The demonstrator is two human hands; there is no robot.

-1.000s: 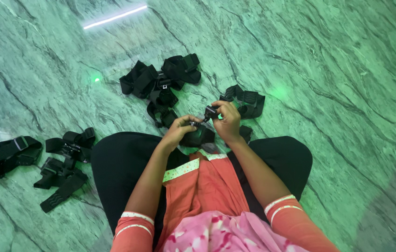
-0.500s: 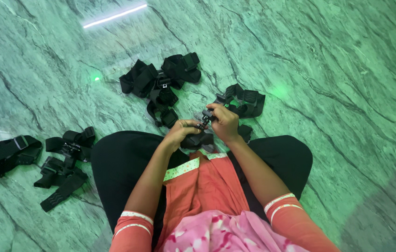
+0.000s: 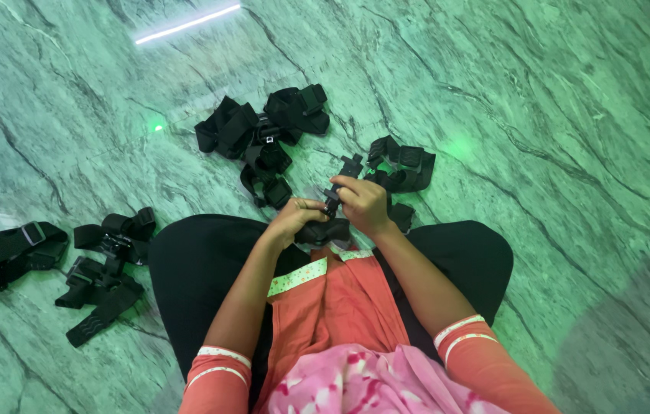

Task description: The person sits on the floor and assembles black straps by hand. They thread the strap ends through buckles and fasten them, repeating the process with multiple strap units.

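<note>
Head view, looking down at a person seated cross-legged on a green marble floor [image 3: 539, 115], in black trousers and an orange top with a pink cloth over the lap.

Both hands meet just beyond the knees, near the middle of the scene. The left hand [image 3: 294, 217] is curled closed around the near end of a black strap harness [image 3: 326, 228], its fingers folded over the webbing. The right hand [image 3: 363, 203] sits just to the right, touching the same harness, with fingers pinched closed on a small black clip [image 3: 332, 201] that stands up between the two hands. The rest of this harness trails away from the hands to the far right, where its looped straps [image 3: 405, 167] lie on the floor.

Farther away, slightly left of the hands, a second black harness bundle [image 3: 263, 130] lies in a heap. Well to the left, beside the person's left knee, a third black harness [image 3: 106, 264] lies spread out, and a fourth strap piece [image 3: 10, 253] rests at the left edge of the scene.

A bright strip of reflected light [image 3: 187, 25] crosses the far floor.
</note>
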